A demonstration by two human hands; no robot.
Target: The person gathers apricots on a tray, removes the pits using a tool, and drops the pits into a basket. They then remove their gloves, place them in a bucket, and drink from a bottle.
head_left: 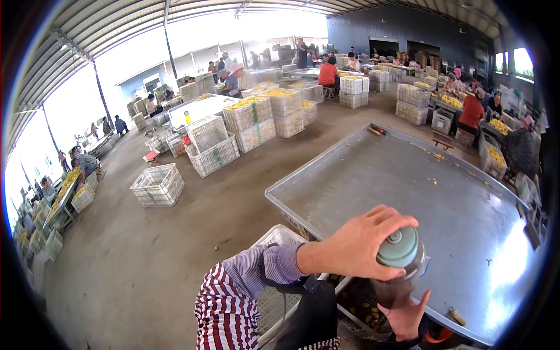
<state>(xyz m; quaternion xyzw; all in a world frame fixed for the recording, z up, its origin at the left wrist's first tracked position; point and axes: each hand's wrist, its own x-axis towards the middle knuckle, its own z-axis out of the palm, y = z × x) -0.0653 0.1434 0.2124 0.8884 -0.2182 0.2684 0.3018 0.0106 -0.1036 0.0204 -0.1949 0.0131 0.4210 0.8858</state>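
Observation:
I hold a dark, see-through bottle (392, 290) with a grey-green screw lid (400, 249) just over the near edge of a big metal table (408, 186). My left hand (359, 245), coming out of a striped purple sleeve, is wrapped over the lid from the left. My right hand (408, 319) cups the bottle's lower part from beneath, thumb pointing up. What is inside the bottle cannot be made out.
A white plastic crate (279, 236) stands under the table's near corner. Empty crates (157, 185) sit on the concrete floor. Stacks of crates with yellow produce (256, 116) stand further back. Many people work at tables along the left, back and right (471, 111).

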